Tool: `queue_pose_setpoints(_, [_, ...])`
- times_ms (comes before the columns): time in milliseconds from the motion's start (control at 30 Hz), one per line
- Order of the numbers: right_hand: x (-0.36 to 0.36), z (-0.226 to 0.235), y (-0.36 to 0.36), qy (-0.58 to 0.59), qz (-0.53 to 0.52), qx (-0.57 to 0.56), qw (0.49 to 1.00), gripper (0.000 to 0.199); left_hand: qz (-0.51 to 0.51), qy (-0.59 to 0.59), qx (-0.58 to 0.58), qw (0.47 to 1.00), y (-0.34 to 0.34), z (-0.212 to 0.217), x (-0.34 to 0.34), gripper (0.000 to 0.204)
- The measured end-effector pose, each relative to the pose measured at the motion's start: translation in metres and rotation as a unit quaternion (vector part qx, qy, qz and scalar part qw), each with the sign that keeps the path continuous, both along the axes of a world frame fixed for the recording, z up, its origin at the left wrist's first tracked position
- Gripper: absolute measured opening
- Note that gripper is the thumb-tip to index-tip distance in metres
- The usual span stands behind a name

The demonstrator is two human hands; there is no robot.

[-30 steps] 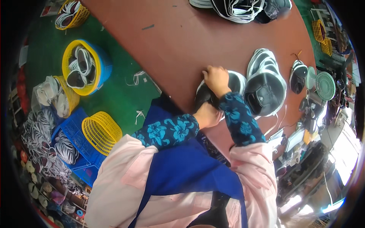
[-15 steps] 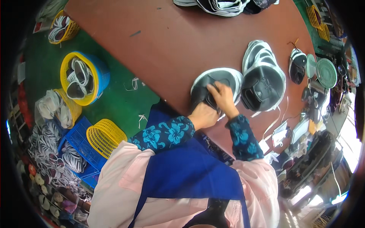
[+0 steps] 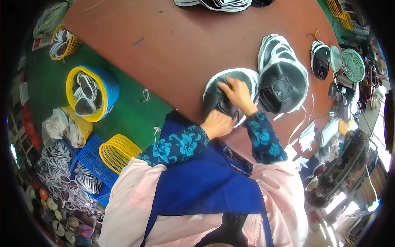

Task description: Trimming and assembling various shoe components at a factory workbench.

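Note:
A black shoe upper with a white stitched edge (image 3: 214, 87) lies near the table's front edge. At its near end my left hand (image 3: 218, 124) is closed, gripping the dark material. My right hand (image 3: 239, 94) rests over its middle, thumb and forefinger bent onto the black surface; its other fingers are partly hidden. Just to the right, a stack of similar black and white uppers (image 3: 284, 87) overlaps in a row running away from me.
The brown table (image 3: 164, 53) has more uppers (image 3: 224, 4) at its far edge. A finished-looking dark shoe (image 3: 319, 61) and a green fan (image 3: 352, 65) are at the right. On the green floor to the left stand a blue-and-yellow bucket (image 3: 111, 88) of pieces and a yellow basket (image 3: 119, 152).
The view has shifted slightly, so the table things appear a little higher and further left. Both hands stay on the same upper, the right one shifted slightly.

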State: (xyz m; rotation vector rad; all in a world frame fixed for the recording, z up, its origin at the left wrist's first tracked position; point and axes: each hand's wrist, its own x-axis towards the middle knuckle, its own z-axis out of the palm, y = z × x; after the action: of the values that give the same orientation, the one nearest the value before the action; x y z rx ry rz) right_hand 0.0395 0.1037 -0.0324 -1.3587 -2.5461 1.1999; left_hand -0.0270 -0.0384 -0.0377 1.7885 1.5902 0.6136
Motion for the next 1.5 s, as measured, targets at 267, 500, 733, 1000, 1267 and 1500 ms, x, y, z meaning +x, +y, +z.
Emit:
queue_pose_setpoints(267, [0.002, -0.007, -0.033, 0.004, -0.105, 0.073, 0.992, 0.039, -0.05, -0.005, -0.03, 0.998, 0.002, -0.002, -0.001, 0.031])
queue_pose_setpoints(500, [0.018, 0.031, -0.038, 0.002, 0.022, -0.137, 0.99, 0.039, -0.012, -0.002, 0.016, 1.0, -0.005, -0.006, -0.001, 0.027])
queue_pose_setpoints(733, [-0.015, -0.003, -0.008, -0.06, -0.081, -0.036, 0.994, 0.039, -0.02, 0.01, -0.058, 0.998, 0.005, 0.008, -0.003, 0.042])
queue_pose_setpoints(1000, [-0.017, -0.003, -0.014, -0.054, 0.001, 0.118, 0.991, 0.035, -0.007, 0.003, -0.056, 0.998, 0.0, 0.002, -0.001, 0.032])
queue_pose_setpoints(1267, [-0.056, 0.0, -0.033, -0.135, 0.204, 0.104, 0.964, 0.024, 0.029, -0.028, -0.006, 0.999, -0.012, -0.02, 0.006, 0.031])
queue_pose_setpoints(1500, [-0.001, 0.01, -0.004, -0.024, -0.174, 0.216, 0.961, 0.032, 0.032, -0.02, 0.044, 0.998, 0.01, 0.019, -0.007, 0.032])
